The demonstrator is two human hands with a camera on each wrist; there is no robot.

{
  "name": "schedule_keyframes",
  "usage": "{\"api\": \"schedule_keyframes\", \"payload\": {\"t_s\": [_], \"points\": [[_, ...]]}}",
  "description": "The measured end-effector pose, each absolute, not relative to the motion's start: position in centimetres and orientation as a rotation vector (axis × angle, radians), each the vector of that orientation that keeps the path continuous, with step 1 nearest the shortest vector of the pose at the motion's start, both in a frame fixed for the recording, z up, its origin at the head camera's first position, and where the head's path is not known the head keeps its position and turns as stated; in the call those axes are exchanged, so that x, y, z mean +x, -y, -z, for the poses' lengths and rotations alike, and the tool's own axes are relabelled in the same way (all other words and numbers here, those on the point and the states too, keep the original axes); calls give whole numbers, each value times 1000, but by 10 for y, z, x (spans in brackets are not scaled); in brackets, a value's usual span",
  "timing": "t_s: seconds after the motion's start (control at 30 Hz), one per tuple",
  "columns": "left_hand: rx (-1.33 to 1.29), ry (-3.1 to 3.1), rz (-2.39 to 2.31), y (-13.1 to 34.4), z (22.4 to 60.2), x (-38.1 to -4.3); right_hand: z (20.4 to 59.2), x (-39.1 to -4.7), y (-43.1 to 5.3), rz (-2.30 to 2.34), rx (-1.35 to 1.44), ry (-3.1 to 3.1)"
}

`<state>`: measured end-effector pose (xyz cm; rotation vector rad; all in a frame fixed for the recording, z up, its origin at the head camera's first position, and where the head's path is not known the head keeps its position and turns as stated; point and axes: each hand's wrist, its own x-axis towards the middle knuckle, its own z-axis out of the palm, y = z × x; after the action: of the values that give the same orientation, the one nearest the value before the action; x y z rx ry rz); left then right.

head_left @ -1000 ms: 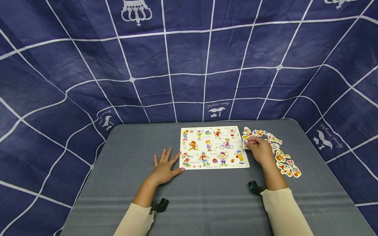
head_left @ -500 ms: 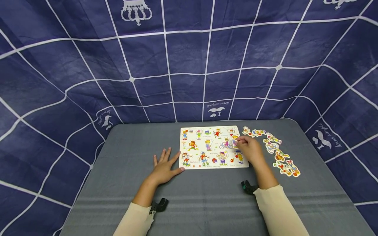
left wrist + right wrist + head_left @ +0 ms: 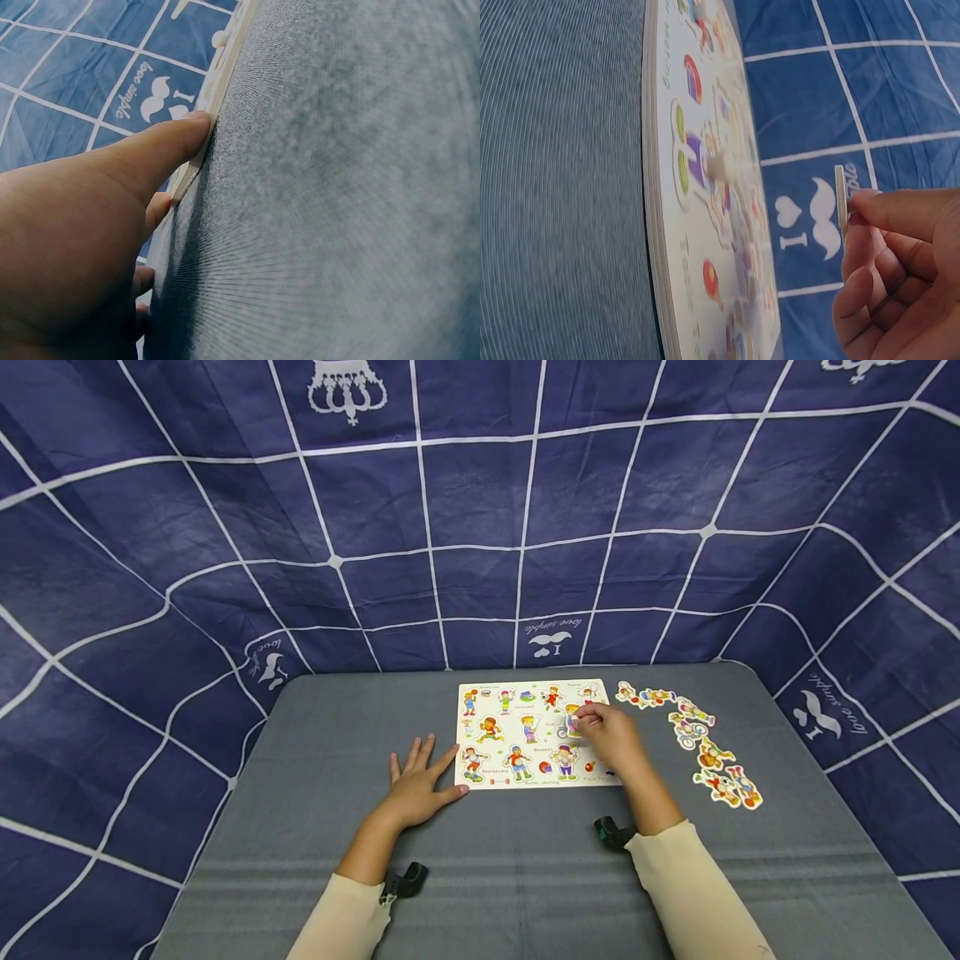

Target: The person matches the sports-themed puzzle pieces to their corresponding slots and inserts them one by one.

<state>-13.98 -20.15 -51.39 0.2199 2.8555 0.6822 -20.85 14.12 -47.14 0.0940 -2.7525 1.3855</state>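
A white wooden peg puzzle board [image 3: 512, 745] with printed sports figures lies flat on the grey table. My right hand [image 3: 617, 742] is above its right part, thumb and fingertips pinching a thin puzzle piece [image 3: 572, 723] that shows a figure. In the right wrist view that puzzle piece [image 3: 841, 199] stands edge-on, raised off the board. My left hand [image 3: 416, 793] lies at the board's left side with fingers spread, forefinger and thumb touching the edge. The left wrist view shows the left thumb against the board's side [image 3: 223, 82]. The right hand covers the board's lower right corner.
Several loose figure pieces [image 3: 690, 732] lie in a curved row on the table [image 3: 330, 727] right of the board. One fitted piece carries a small knob [image 3: 721, 166]. A dark blue curtain [image 3: 480, 585] with white lines hangs behind and at both sides.
My right hand has moved left from the loose pieces to over the board, carrying the puzzle piece it pinches. The left hand stays at the board's edge.
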Motion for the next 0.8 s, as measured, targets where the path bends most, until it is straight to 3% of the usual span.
{"api": "schedule_keyframes", "payload": {"t_s": [0.8], "points": [[226,-2860,-690,202,516,-140,481,-221,-96,-1395,165,2837]]}}
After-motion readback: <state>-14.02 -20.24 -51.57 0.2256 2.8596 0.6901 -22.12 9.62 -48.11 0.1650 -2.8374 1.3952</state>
